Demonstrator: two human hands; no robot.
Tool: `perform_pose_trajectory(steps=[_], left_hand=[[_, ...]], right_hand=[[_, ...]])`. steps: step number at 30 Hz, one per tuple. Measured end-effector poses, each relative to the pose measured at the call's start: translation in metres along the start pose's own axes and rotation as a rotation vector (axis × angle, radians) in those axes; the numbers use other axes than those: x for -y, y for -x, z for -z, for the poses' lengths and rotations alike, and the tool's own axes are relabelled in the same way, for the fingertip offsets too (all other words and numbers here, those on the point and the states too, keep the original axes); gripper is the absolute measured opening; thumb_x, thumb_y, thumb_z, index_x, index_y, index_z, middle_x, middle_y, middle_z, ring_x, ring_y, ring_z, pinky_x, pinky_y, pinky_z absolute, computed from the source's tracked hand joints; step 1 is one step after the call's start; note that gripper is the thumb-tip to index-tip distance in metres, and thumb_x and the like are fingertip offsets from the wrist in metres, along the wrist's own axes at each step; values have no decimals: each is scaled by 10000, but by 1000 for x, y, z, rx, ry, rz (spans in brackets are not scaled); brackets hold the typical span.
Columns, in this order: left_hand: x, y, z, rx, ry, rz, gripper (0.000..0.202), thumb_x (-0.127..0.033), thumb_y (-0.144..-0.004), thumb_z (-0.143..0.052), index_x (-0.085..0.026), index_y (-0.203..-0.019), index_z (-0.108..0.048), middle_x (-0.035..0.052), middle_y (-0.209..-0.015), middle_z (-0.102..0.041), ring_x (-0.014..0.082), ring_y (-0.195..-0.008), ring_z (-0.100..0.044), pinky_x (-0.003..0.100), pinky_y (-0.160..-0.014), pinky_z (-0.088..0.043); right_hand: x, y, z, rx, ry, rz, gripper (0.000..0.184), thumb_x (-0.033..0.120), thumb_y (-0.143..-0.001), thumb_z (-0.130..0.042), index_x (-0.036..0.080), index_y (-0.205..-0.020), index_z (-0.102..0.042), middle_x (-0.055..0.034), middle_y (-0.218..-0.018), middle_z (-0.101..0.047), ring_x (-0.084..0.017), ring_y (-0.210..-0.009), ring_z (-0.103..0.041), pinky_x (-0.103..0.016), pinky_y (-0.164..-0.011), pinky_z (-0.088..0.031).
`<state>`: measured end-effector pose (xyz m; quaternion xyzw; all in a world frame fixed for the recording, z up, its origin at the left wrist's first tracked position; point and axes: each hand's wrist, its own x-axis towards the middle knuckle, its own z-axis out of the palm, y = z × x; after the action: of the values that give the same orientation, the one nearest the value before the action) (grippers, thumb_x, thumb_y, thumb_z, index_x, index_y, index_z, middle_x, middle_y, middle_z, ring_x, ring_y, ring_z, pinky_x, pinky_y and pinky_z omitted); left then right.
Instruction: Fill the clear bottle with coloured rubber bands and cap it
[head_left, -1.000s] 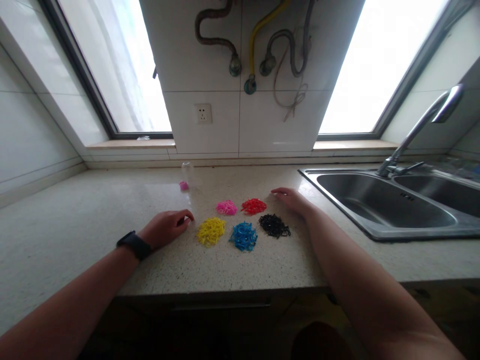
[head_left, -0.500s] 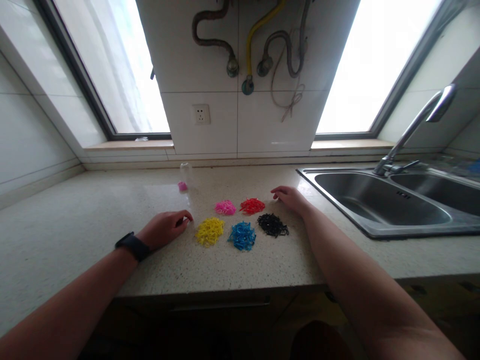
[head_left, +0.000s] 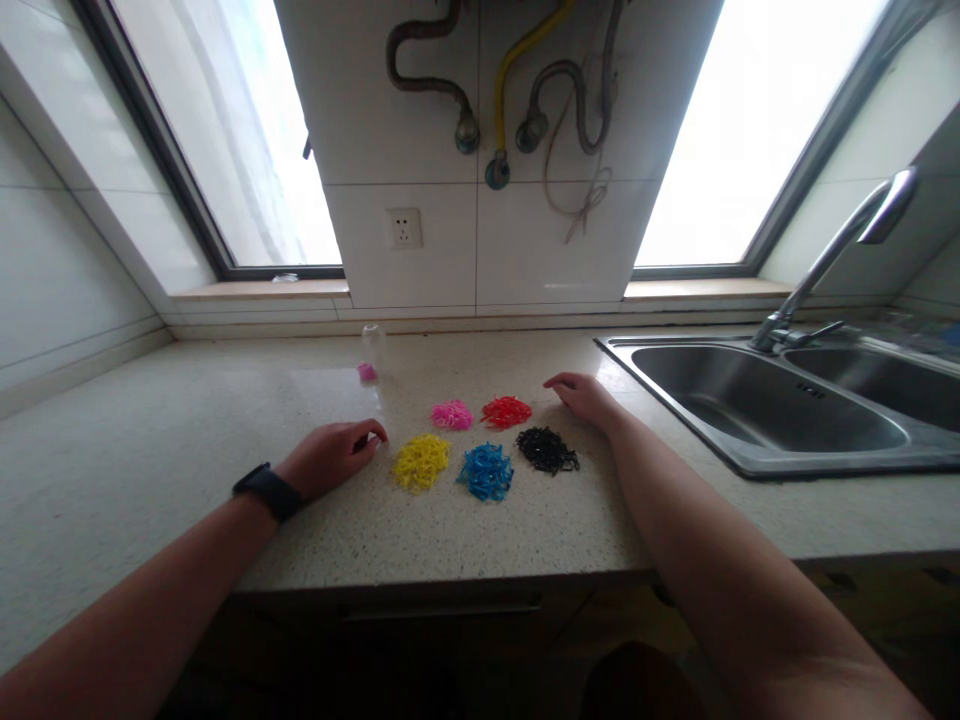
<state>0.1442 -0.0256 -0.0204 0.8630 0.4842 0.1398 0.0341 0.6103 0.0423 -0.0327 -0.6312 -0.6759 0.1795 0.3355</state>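
Note:
Several small heaps of what look like rubber bands lie on the speckled counter (head_left: 315, 545). The yellow heap (head_left: 421, 463) is closest to my left hand (head_left: 341, 452), which rests on the counter just left of it, fingers loosely bent and holding nothing. Behind are a pink heap (head_left: 451, 415) and a red heap (head_left: 506, 412); in front sit a blue heap (head_left: 486, 472) and a black heap (head_left: 547, 450). My right hand (head_left: 577, 391) lies right of the red heap and behind the black one, fingers loosely stretched, touching no heap.
A clear bottle (head_left: 373, 345) stands near the back wall, with a small pink cap-like piece (head_left: 366, 372) by its base. To the right is a steel double sink (head_left: 739, 462) with a faucet (head_left: 817, 260). Hoses (head_left: 499, 90) and a socket (head_left: 405, 229) are on the wall.
The view has shifted very slightly. Both hands and all the heaps stay where they were.

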Motion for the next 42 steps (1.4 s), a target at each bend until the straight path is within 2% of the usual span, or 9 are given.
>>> perform_pose_trajectory(steps=[11,42], left_hand=[[1,0,-1,-15,-11,-28,286,-348,-956,-433,-219,-1071,-661,19,-728,-630,138,-624,-536,266,-608,-333],[-1,0,1,5,-3,-10,284,-338,-949,-437,-208,-1076,-656,14,-717,-619,134,-620,-533,264,-613,-333]], right_hand=[[-4,-1,-2,8,15,15,347,334,-837,-521,190,-1056,-749,5,-610,-582,-109,-506,-471,-236,-499,-347],[-3,-1,-3,40,28,14,328,279,-832,-510,191,-1039,-749,3,-621,-591,-114,-526,-486,-239,-518,-357]])
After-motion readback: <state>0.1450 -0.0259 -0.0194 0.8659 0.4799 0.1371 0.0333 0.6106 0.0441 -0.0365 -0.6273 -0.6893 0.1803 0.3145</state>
